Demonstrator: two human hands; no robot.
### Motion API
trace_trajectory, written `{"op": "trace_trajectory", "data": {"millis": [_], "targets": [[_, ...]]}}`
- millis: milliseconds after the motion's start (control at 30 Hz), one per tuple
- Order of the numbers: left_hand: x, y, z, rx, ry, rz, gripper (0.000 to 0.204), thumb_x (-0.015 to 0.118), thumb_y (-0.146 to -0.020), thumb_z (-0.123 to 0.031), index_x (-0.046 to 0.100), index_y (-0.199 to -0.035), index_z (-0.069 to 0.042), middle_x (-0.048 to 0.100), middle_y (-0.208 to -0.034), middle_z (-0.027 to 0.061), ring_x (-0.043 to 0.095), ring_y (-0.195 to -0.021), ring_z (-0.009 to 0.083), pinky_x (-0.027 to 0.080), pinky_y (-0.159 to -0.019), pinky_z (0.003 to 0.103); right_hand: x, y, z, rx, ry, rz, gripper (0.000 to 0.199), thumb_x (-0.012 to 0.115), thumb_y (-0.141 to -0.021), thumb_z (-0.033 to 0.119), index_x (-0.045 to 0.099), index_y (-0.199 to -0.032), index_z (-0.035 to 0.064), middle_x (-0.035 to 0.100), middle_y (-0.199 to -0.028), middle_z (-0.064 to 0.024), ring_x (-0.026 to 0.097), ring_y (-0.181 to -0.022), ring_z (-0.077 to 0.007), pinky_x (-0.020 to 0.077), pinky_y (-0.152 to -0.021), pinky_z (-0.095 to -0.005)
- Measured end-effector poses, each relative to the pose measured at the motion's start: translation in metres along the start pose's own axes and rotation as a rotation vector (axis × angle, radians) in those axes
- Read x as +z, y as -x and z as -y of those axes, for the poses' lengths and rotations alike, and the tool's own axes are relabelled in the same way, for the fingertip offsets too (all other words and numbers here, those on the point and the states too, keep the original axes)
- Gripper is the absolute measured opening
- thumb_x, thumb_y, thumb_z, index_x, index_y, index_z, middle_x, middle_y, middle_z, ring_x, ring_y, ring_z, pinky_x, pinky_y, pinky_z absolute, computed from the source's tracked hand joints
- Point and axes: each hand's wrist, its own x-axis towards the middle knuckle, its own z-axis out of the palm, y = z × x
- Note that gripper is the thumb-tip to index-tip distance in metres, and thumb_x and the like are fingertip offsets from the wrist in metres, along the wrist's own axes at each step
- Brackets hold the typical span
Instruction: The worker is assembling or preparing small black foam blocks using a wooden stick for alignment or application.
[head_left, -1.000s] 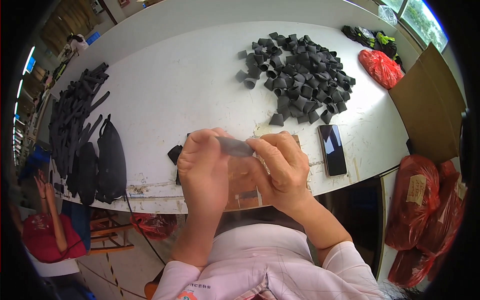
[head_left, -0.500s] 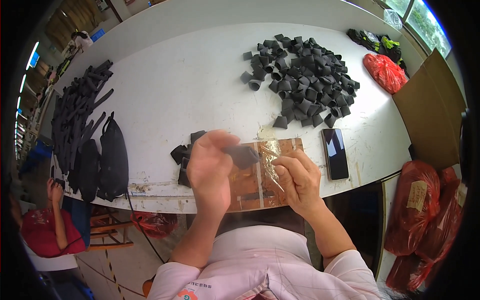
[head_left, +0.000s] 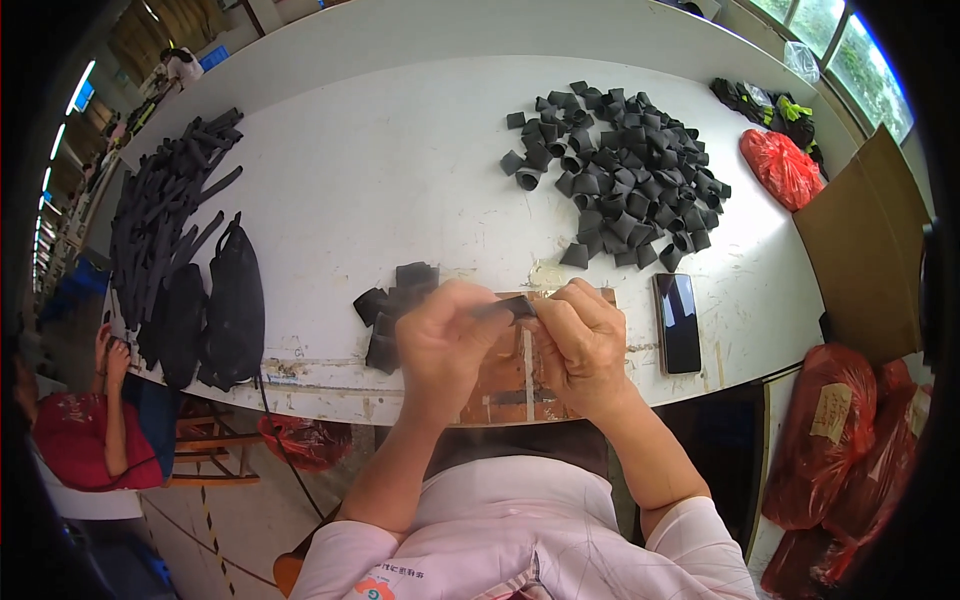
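In front of me both hands meet over a brown board [head_left: 507, 378] with pale tape strips. My left hand [head_left: 446, 345], slightly blurred, is closed on a short black foam-like tube piece [head_left: 517, 306]. The fingers of my right hand [head_left: 582, 340] pinch the right end of that piece. No thin pale stick shows now; my right fingers may hide it. Beside my left hand lie several black tube pieces [head_left: 381, 343] in a small group. A large heap of similar black pieces [head_left: 640, 170] lies farther off to the right.
A phone [head_left: 679, 323] lies right of the board. Black strips [head_left: 165, 200] and two black pouches [head_left: 231, 310] occupy the table's left. A red bag [head_left: 782, 168] and a cardboard sheet [head_left: 868, 250] stand right, with red sacks [head_left: 825, 440] below. A person [head_left: 95, 435] sits at left.
My left hand has brought the black tube piece to my right hand, whose fingers now touch it. The pale stick my right hand held has gone from sight. The view has shifted slightly.
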Motion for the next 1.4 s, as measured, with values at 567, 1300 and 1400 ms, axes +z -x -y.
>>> {"op": "trace_trajectory", "data": {"millis": [567,1300,1400], "targets": [[0.001,-0.007,-0.008,0.121,-0.263,0.08,0.009,0.055,-0.082,-0.001,0.057,-0.089,0.004,0.06,-0.079,0.0049,0.055,-0.072,0.0077,0.044,-0.066,0.02,-0.009,0.0,0.004,0.258,-0.234,0.067,0.01,0.064,-0.073,0.008,0.061,-0.08,0.0018,0.051,-0.063,-0.0071,0.049,-0.051,-0.0178,0.0377,-0.046,-0.0282],[0.005,-0.013,-0.013,-0.049,0.088,0.18,0.015,0.051,-0.081,0.001,0.06,-0.093,0.001,0.06,-0.085,0.0032,0.052,-0.076,0.0088,0.042,-0.07,0.021,0.005,0.022,-0.004,0.141,-0.064,0.051,0.006,0.062,-0.073,0.003,0.059,-0.078,0.0012,0.049,-0.063,-0.0076,0.046,-0.055,-0.0232,0.0371,-0.048,-0.0321],[0.0,-0.015,-0.006,-0.059,0.136,0.218,0.014,0.05,-0.083,0.0,0.06,-0.091,0.001,0.058,-0.084,0.0017,0.051,-0.08,0.0071,0.041,-0.071,0.021,0.005,0.023,-0.002,0.124,-0.069,0.028,0.006,0.062,-0.074,0.004,0.06,-0.079,0.0018,0.048,-0.063,-0.0072,0.046,-0.054,-0.0224,0.0368,-0.047,-0.0316]]}}
